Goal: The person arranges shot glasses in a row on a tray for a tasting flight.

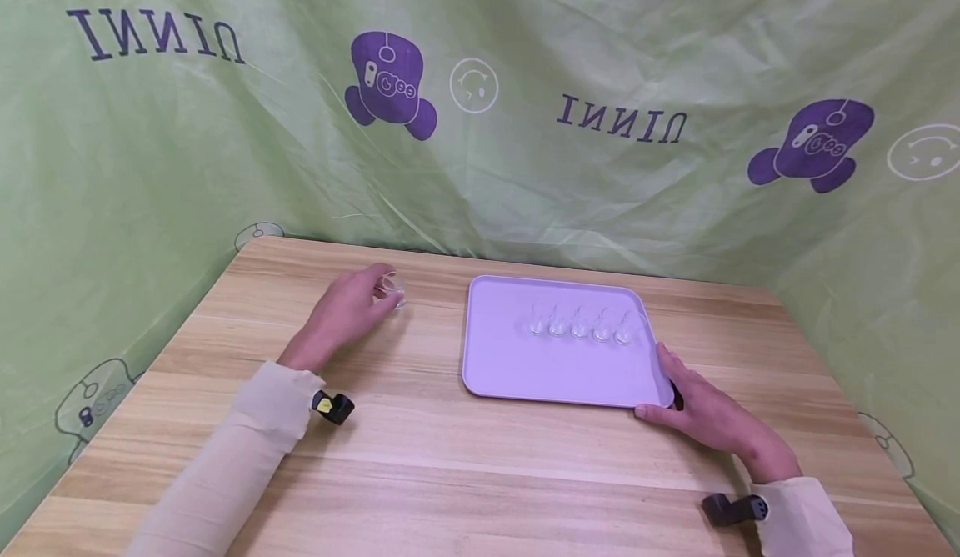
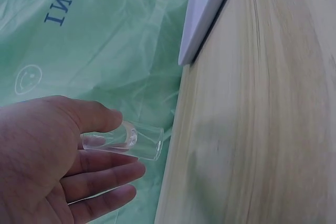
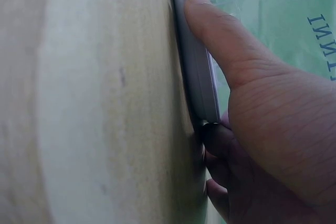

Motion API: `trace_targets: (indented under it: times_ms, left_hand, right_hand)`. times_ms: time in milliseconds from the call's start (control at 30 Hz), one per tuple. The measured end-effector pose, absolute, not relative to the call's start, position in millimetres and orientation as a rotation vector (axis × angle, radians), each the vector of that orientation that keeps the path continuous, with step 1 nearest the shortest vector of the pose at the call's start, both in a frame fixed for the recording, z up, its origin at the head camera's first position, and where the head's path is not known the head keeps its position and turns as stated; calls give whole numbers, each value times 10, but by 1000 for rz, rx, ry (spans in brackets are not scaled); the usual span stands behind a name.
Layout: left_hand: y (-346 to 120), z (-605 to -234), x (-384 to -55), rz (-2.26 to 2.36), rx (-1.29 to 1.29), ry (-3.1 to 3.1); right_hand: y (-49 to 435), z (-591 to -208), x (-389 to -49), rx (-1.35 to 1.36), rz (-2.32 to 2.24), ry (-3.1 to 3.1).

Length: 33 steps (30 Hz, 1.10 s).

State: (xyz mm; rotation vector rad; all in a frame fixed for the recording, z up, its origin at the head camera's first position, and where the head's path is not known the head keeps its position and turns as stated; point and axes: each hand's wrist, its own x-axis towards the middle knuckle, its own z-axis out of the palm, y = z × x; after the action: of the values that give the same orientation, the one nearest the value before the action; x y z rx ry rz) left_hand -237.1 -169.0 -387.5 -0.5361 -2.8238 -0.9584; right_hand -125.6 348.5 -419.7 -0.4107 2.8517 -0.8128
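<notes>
My left hand (image 1: 348, 307) holds a small clear shot glass (image 1: 393, 288) at the back left of the table, left of the tray. In the left wrist view the thumb and index finger pinch the glass (image 2: 144, 140), and the other fingers extend below it. My right hand (image 1: 705, 407) grips the near right corner of a lilac tray (image 1: 540, 373), its thumb at the front edge and fingers along the right side. On the tray, several clear shot glasses (image 1: 579, 328) stand upright in a row, toward its right half. The right wrist view shows the thumb (image 3: 220, 27) against the tray's rim (image 3: 197, 61).
The wood-grain table (image 1: 450, 474) carries the tray near its back edge. A green printed cloth (image 1: 480, 190) hangs behind and at both sides. Black wrist devices (image 1: 333, 407) are worn on both arms.
</notes>
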Motion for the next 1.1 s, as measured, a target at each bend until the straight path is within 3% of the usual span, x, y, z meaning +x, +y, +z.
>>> trace_targets:
  times_ms: [1100]
  left_hand:
    - [-1075, -3828, -2321, -872, -748, -2765]
  right_hand:
    - [3467, -4189, -1248, -406, -820, 2850]
